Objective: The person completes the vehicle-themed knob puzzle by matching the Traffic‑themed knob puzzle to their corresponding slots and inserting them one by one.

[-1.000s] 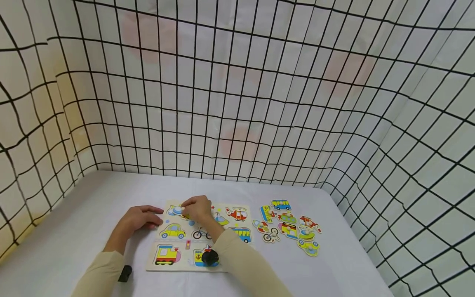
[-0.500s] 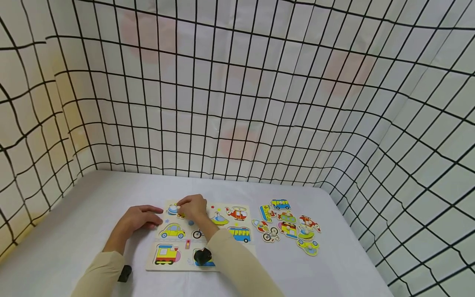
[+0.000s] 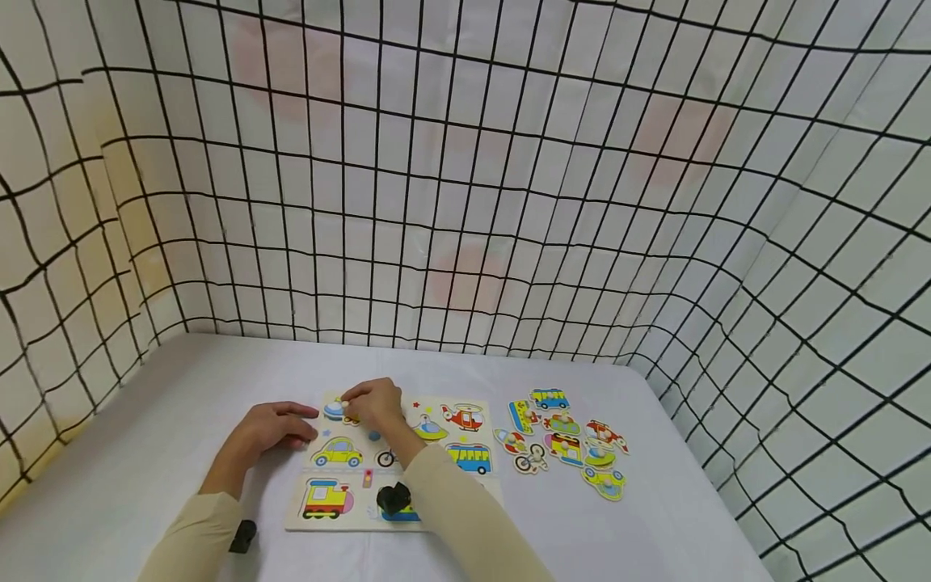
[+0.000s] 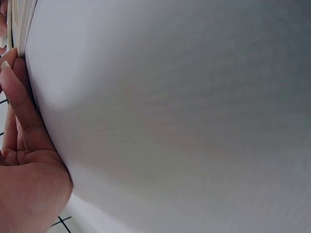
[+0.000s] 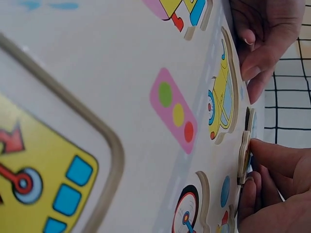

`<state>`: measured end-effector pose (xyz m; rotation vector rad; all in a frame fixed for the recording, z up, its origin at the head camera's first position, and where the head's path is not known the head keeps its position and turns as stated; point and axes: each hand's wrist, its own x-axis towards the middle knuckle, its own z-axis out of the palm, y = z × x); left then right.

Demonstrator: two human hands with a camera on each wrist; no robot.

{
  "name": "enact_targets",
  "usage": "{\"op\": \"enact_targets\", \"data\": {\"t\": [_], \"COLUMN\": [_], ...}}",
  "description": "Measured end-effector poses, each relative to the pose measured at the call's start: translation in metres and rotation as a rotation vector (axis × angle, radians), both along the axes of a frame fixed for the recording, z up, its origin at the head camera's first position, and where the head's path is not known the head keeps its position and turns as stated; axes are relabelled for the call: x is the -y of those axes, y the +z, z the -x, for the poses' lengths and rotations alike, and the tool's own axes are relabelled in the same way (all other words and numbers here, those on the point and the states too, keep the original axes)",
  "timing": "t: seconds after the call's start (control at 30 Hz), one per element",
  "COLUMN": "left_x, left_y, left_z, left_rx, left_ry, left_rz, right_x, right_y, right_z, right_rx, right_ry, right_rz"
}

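A wooden puzzle board [image 3: 364,520] with printed vehicles lies flat on the white table. At its upper left corner my right hand [image 3: 378,404] pinches a puzzle piece [image 5: 244,158] between thumb and fingers; the right wrist view shows it edge-on, so its full picture is hidden. A blue patch shows beside the fingertips in the head view. My left hand [image 3: 267,428] rests on the table at the board's left edge, fingers extended and touching that edge, as the left wrist view also shows. The printed yellow car [image 3: 338,453] lies just below the right hand.
Several loose puzzle pieces lie in a cluster right of the board, among them a blue bus [image 3: 549,398], a bicycle [image 3: 531,459] and a yellow car piece [image 3: 605,484]. Black netting [image 3: 465,202] over white sheeting surrounds the table's back and sides.
My right hand has shifted a little to the left with the pinched puzzle piece, toward the board's upper left corner. The left hand and the loose pieces have stayed put.
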<state>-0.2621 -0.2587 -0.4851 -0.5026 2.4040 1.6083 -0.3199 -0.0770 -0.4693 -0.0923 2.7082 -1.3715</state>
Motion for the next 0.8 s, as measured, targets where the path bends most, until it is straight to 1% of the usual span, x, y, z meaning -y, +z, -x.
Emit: {"op": "enact_targets", "data": {"t": [0.2, 0.43, 0.6, 0.8], "left_x": [0.0007, 0.0000, 0.0012, -0.0007], "left_y": [-0.0012, -0.0036, -0.0023, 0.0008], "left_z": [-0.0008, 0.0011, 0.0012, -0.0015], "left_rx": [-0.005, -0.001, 0.008, 0.005], "left_ry": [0.009, 0.017, 0.014, 0.014], "left_rz": [-0.012, -0.016, -0.017, -0.010], "right_x": [0.0009, -0.0020, -0.0013, -0.0022], "right_y": [0.0000, 0.0003, 0.0008, 0.0009], "right_z": [0.0009, 0.0045, 0.0057, 0.0054], "right_rx": [-0.015, 0.005, 0.013, -0.015], "right_ry": [0.006, 0.032, 0.039, 0.066], "right_rz": [-0.016, -0.012, -0.011, -0.039]}}
